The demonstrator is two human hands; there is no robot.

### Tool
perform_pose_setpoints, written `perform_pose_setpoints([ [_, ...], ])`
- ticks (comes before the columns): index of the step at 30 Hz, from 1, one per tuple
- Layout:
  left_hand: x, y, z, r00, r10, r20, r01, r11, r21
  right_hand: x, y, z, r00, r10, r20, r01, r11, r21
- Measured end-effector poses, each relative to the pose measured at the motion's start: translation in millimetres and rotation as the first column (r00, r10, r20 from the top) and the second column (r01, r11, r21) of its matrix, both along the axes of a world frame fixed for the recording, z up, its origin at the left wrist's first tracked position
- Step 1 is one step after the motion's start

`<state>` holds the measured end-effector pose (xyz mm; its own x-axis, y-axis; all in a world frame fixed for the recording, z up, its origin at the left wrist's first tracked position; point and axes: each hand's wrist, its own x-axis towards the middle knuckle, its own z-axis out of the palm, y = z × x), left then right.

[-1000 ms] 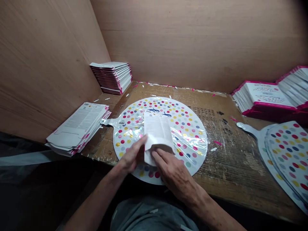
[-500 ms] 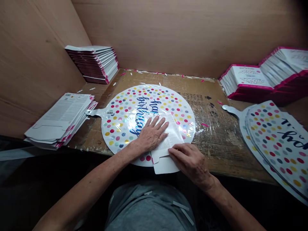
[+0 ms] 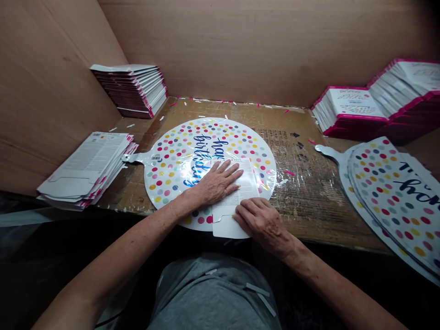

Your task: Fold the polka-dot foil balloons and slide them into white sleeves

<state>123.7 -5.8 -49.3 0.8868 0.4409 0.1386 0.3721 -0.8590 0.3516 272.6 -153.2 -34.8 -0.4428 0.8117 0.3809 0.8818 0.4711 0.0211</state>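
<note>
Balloon: round white foil balloon (image 3: 178, 183) with multicoloured polka dots and blue script reading "birthday", lying flat at bottom centre of the bench, its narrow tail pointing left with a small barcode label (image 3: 156, 157).

Card: white printed paper card (image 3: 242, 181) lying on the balloon's lower right part, its folded lower flap (image 3: 228, 227) reaching past the balloon's edge.

Left hand: left hand (image 3: 216, 183) open, fingers spread, pressing flat on the card's left edge and partly on the balloon.

Right hand: right hand (image 3: 259, 222) open, fingers together, lying flat on the card's lower right corner.

Bench: brown cardboard-topped bench (image 3: 309, 206) patched with clear tape, littered with paper scraps.

Upper left: stack of flat pink-edged cards (image 3: 129, 89) against the plywood wall (image 3: 257, 46).

Centre left: stack of white printed cards (image 3: 87, 169) near the balloon's tail.

Upper right: two stacks of pink-and-white packets (image 3: 347, 107).

Lower right: pile of matching polka-dot foil balloons (image 3: 388, 197).
</note>
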Motion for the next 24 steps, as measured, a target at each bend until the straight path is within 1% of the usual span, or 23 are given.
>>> perform_pose_setpoints([
  [2, 1, 1, 0.4, 1.0, -0.011, -0.009, 0.011, 1.0, 0.016, -4, 6, 1.2, 0.998, -0.036, 0.052, 0.036, 0.999, 0.0],
  [4, 2, 4, 1.2, 0.999, -0.028, -0.028, 0.03, 0.998, 0.05, -1, 3, 3.6, 0.995, -0.046, 0.092, 0.047, 0.999, -0.006],
  [6, 5, 9, 2.3, 0.998, -0.052, -0.043, 0.056, 0.995, 0.082, 8, -12, 7.2, 0.997, 0.005, 0.08, 0.0, 0.999, -0.054],
  [8, 7, 14, 3.9, 0.995, -0.082, -0.049, 0.086, 0.991, 0.102, 20, -34, 10.0, 0.997, 0.073, -0.006, -0.073, 0.993, -0.094],
  [9, 9, 16, 4.9, 0.994, -0.095, -0.045, 0.099, 0.989, 0.11, 26, -45, 10.4, 0.994, 0.085, -0.063, -0.09, 0.993, -0.073],
  [10, 10, 16, 6.2, 0.995, -0.099, -0.029, 0.101, 0.988, 0.119, 30, -53, 9.7, 0.99, 0.08, -0.114, -0.084, 0.996, -0.025],
  [12, 9, 9, 9.5, 0.997, -0.063, 0.036, 0.058, 0.989, 0.137, 33, -61, 4.7, 0.985, 0.057, -0.163, -0.043, 0.995, 0.089],
  [14, 1, -5, 13.3, 0.991, 0.014, 0.134, -0.034, 0.989, 0.145, 28, -58, -3.9, 0.988, 0.058, -0.143, -0.037, 0.988, 0.148],
  [15, -5, -16, 15.0, 0.982, 0.045, 0.185, -0.072, 0.987, 0.141, 25, -54, -8.8, 0.99, 0.065, -0.124, -0.046, 0.988, 0.147],
  [16, -14, -28, 16.4, 0.972, 0.054, 0.227, -0.085, 0.988, 0.13, 21, -50, -13.7, 0.991, 0.074, -0.112, -0.058, 0.988, 0.14],
  [17, -24, -40, 17.2, 0.966, 0.043, 0.256, -0.075, 0.991, 0.115, 18, -46, -18.0, 0.991, 0.082, -0.11, -0.067, 0.989, 0.133],
  [19, -45, -65, 16.4, 0.961, -0.008, 0.276, -0.012, 0.997, 0.07, 16, -42, -23.7, 0.987, 0.1, -0.124, -0.085, 0.988, 0.126],
  [21, -61, -84, 13.0, 0.959, -0.03, 0.282, 0.023, 0.999, 0.029, 16, -41, -24.2, 0.98, 0.132, -0.148, -0.115, 0.986, 0.117],
  [23, -69, -97, 8.4, 0.953, 0.002, 0.304, -0.003, 1.0, 0.002, 16, -39, -20.1, 0.97, 0.132, -0.205, -0.115, 0.989, 0.096],
  [24, -70, -101, 6.3, 0.948, 0.039, 0.317, -0.038, 0.999, -0.01, 15, -37, -17.0, 0.963, 0.099, -0.252, -0.085, 0.994, 0.065],
])
